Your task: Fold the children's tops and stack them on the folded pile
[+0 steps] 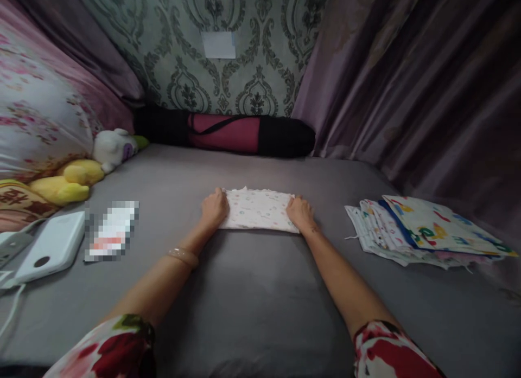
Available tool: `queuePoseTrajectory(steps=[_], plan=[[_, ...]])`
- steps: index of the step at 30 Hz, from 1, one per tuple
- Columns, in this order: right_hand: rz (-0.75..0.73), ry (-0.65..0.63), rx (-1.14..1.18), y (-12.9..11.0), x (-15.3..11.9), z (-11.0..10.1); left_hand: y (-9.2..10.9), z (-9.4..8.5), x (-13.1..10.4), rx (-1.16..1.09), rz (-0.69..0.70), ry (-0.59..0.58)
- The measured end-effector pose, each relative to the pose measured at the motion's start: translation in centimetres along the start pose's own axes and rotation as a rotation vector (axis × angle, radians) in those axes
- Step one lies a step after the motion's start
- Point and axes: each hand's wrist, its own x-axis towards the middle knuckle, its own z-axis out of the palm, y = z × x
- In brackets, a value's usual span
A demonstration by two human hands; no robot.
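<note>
A white cloth (pixel 260 210) with a small pale print lies folded into a flat oblong on the grey sheet (pixel 252 291). My left hand (pixel 215 209) grips its left end with curled fingers. At the opposite end, my right hand (pixel 300 211) is closed on the right edge in the same way. Both arms reach straight forward, and the fingertips are partly hidden behind the cloth's edges. The cloth's far edge looks slightly ruffled, while its near edge runs straight.
On the right sits a stack of folded printed cloths (pixel 443 226). To the left are a white power bank (pixel 52 245) with a cable, a pixelated item (pixel 112 231), and plush toys (pixel 114 148). A black and maroon long bag (pixel 226 133) lies along the patterned wall, between curtains.
</note>
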Motion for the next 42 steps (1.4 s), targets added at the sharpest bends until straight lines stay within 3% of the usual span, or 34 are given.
queuePoseTrajectory(steps=[4,7,10,13,15,19,31,38,42], plan=[[-0.016,-0.116,0.012,0.6,0.3,-1.4,-0.1,-1.2,-0.4,-0.038,-0.027,0.036],[-0.061,-0.026,-0.031,0.2,-0.7,-2.3,0.3,-2.1,-1.4,-0.012,0.046,0.192],[-0.363,0.119,-0.081,-1.4,-2.5,-1.9,1.8,-1.8,-2.7,0.031,0.294,0.202],[-0.749,0.087,-0.077,-3.2,-3.8,-0.2,3.4,-0.1,-3.7,0.059,0.554,0.111],[-0.84,0.044,-0.077,-3.8,-4.0,0.9,3.8,1.1,-4.0,0.085,0.601,0.08],[-0.848,-0.011,-0.097,-3.4,-3.4,2.0,3.4,2.2,-3.7,0.1,0.594,0.043],[-0.812,-0.076,-0.098,-2.9,-3.3,2.1,2.8,1.7,-3.2,0.093,0.555,-0.068],[-0.721,-0.196,-0.067,-4.3,-2.7,0.8,2.9,-0.4,-1.9,0.091,0.573,-0.177],[-0.725,-0.046,-0.029,-5.8,-3.6,1.2,3.4,-0.5,-2.8,0.093,0.482,0.016]])
